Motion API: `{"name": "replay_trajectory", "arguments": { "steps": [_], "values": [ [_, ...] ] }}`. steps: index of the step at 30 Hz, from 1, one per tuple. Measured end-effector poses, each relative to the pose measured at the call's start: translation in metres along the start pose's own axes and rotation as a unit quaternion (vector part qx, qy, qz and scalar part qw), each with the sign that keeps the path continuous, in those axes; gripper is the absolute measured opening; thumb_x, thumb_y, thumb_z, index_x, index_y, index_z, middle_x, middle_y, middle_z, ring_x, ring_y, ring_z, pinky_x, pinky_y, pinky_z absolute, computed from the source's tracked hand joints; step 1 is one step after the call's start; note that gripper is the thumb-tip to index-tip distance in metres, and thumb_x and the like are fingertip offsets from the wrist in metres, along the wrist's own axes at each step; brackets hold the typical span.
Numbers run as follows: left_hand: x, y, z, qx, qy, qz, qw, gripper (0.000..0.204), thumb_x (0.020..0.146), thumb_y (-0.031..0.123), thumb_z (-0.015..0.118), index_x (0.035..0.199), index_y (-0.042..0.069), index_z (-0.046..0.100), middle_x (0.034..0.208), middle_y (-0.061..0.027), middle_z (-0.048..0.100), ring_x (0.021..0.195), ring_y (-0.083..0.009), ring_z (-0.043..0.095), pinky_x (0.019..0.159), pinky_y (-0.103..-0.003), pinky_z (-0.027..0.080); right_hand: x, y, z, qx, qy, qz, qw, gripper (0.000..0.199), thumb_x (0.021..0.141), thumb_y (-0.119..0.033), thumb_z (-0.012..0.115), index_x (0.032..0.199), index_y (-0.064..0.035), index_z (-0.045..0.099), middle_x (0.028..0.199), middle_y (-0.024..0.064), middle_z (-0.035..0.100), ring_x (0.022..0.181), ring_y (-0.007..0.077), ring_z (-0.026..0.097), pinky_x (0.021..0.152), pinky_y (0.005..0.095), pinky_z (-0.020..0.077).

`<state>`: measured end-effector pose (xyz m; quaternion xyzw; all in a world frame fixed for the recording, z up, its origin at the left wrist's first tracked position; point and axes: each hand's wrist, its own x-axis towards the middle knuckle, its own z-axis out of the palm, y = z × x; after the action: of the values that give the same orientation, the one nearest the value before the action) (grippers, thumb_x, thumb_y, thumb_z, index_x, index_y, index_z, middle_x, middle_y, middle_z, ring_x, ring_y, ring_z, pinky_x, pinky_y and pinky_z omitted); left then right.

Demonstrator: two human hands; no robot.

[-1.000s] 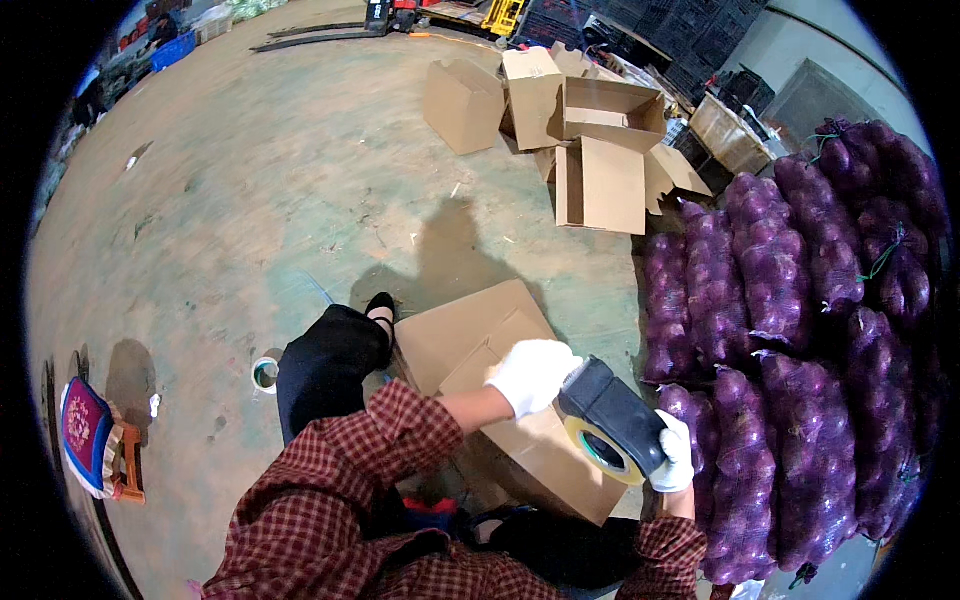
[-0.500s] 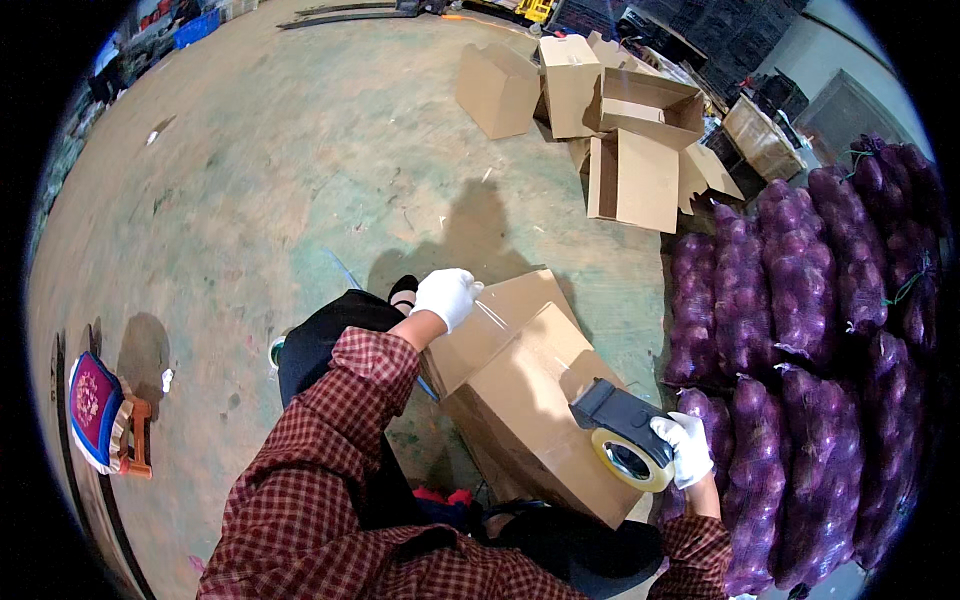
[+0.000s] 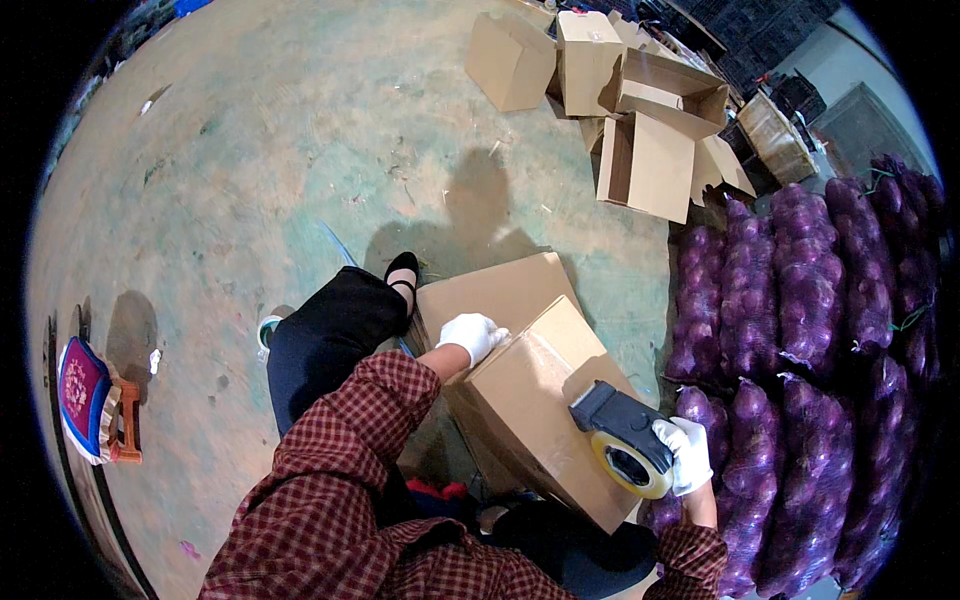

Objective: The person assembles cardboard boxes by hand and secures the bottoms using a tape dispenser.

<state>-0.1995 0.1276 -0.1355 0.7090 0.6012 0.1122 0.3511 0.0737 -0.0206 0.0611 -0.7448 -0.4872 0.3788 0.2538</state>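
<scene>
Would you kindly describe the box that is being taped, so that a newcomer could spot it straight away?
Start from the wall of purple mesh sacks on the right; just left of it, at the person's knees, is a closed brown cardboard box. The gloved left hand steadies its top edge, and the right hand holds a tape dispenser against it. The other boxes lie farther off, several of them open.
</scene>
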Motion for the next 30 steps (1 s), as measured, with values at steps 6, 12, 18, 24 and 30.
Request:
{"name": "replay_trajectory", "arguments": {
  "steps": [6,12,18,24,30],
  "values": [
    [0.002,-0.016,0.004,0.063,-0.174,-0.064,0.981,0.054,0.087,0.05,0.027,0.112,0.012,0.055,0.112,-0.0159,0.055,0.102,-0.0335,0.052,0.089,-0.04,0.038,-0.001,-0.011,0.008,-0.001,-0.005,0.009,1.0,0.03,0.074,-0.024,0.06,0.076,0.0066,0.062,0.06,0.0011,0.053,0.055,0.0079,0.046,0.049,0.0244,0.0364],
    [0.0,-0.016,-0.001,0.042,-0.068,-0.049,0.996,0.042,0.085,0.037,0.039,0.115,0.012,0.052,0.112,-0.015,0.055,0.106,-0.0336,0.049,0.089,-0.039,0.039,0.0,-0.008,0.005,0.027,-0.007,0.036,0.999,0.031,0.074,-0.024,0.062,0.079,0.0067,0.062,0.063,0.0013,0.056,0.056,0.0086,0.048,0.051,0.0234,0.0389],
    [-0.051,0.086,-0.059,0.002,0.129,0.476,0.87,0.056,0.072,0.034,0.063,0.115,0.001,0.047,0.112,-0.0199,0.05,0.106,-0.0375,0.046,0.09,-0.043,0.038,0.006,-0.006,-0.002,0.081,-0.061,0.064,0.993,0.034,0.075,-0.025,0.065,0.085,0.0069,0.063,0.067,0.0013,0.058,0.056,0.0078,0.05,0.051,0.0225,0.04],
    [-0.069,0.085,-0.043,0.144,0.037,0.469,0.871,0.08,0.061,0.049,0.066,0.117,-0.005,0.043,0.123,-0.0223,0.041,0.117,-0.0386,0.035,0.099,-0.045,0.025,-0.013,0.009,-0.019,0.072,-0.116,0.043,0.99,0.038,0.074,-0.03,0.066,0.087,0.0057,0.062,0.069,0.0026,0.059,0.059,0.0082,0.052,0.053,0.0219,0.0425],
    [-0.071,0.093,-0.039,0.202,0.011,0.446,0.872,0.082,0.062,0.053,0.062,0.118,-0.003,0.041,0.129,-0.022,0.035,0.122,-0.0382,0.031,0.101,-0.046,0.022,-0.072,0.082,-0.1,-0.064,-0.058,0.042,0.995,0.038,0.067,-0.032,0.067,0.073,0.0048,0.06,0.059,0.0001,0.052,0.057,0.008,0.047,0.051,0.0247,0.0398]
  ]
}}
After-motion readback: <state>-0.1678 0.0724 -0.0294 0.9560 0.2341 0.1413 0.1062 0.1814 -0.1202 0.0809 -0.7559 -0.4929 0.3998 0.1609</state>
